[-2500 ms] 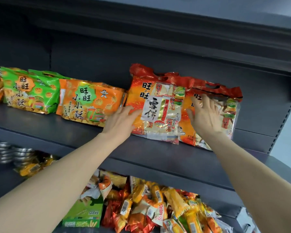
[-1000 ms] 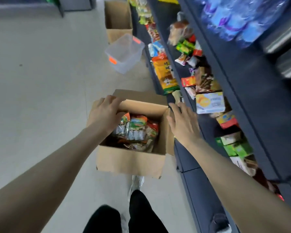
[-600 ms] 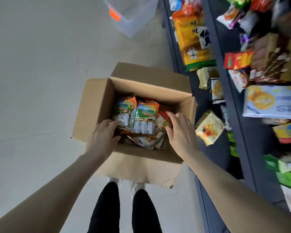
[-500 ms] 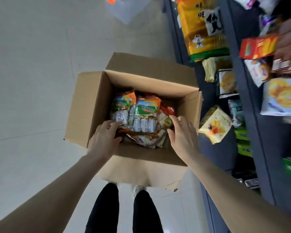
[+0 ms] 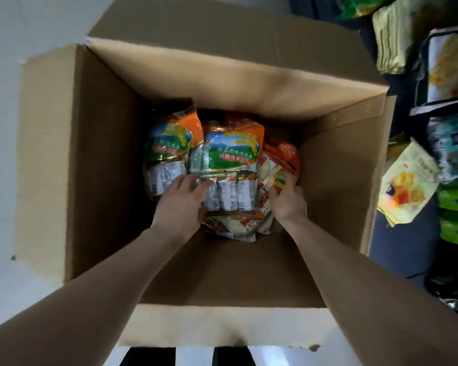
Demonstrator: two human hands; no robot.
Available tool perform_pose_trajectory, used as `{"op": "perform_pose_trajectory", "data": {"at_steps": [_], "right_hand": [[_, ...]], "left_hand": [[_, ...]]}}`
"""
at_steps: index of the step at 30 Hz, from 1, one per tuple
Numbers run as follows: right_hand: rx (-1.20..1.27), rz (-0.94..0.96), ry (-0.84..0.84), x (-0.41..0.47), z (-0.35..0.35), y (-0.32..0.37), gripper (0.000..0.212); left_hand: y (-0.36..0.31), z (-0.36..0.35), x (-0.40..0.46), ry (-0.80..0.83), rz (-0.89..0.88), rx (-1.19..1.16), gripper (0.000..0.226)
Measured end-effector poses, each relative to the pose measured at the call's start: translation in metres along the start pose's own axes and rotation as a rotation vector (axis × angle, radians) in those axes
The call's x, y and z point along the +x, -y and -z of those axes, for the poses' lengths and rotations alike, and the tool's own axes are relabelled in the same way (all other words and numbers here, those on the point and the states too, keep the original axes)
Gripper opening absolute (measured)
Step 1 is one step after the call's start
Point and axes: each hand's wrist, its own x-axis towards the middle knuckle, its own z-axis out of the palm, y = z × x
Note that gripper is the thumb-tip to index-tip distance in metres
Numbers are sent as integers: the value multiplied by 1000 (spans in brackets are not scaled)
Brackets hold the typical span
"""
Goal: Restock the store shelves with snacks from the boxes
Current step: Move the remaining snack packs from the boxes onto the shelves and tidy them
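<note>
Deep in the open cardboard box (image 5: 98, 154) at frame centre; left hand (image 5: 181, 200) laid flat, fingers straight, on the middle snack pack (image 5: 232, 154); right hand (image 5: 288, 199) curled round the edge of the orange-red pack (image 5: 282, 157) at the pile's right; another pack (image 5: 167, 151) just left; stocked shelves (image 5: 444, 107) along the right edge.

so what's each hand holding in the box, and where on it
The left hand rests on the left edge of the middle snack bag; the right hand grips the right-side bag at its lower corner. Neither is lifted yet.
</note>
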Motion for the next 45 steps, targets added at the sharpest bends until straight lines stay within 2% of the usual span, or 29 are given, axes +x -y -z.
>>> {"op": "perform_pose_trajectory", "data": {"at_steps": [6,10,13,15,19,23,26,30,33,36,38,42,45], "right_hand": [[109,-147,37,37,-36,-10,78],[381,-222,21,41,-47,-8,86],[639,-163,-58,34,-49,-10,98],[711,-99,-109,22,-45,-10,103],[563,60,-125,-4,-18,14,101],[339,314,-195,-35,28,49,90],[211,428,-191,-61,69,59,87],[161,505,-133,-100,127,55,88],[133,482,-142,-125,157,53,90],[138,465,-102,-148,171,66,91],[131,470,-57,-158,174,77,88],[263,417,95,-158,178,87,89],[586,363,266,-158,190,84,91]], "left_hand": [[18,-38,39,-46,-28,95,69],[25,-45,41,-56,-63,119,74],[27,-41,40,-41,-67,134,76],[25,-33,42,-2,-39,114,74],[18,-5,43,102,9,28,70],[8,36,29,117,19,-57,68],[-3,72,14,114,32,-104,67],[-20,123,-10,107,42,-174,61],[-39,154,-29,158,48,-270,63],[-62,175,-43,282,50,-451,73],[-75,183,-53,334,34,-476,74],[-62,174,-62,288,94,-472,64],[-41,164,-66,206,206,-571,64]]}}
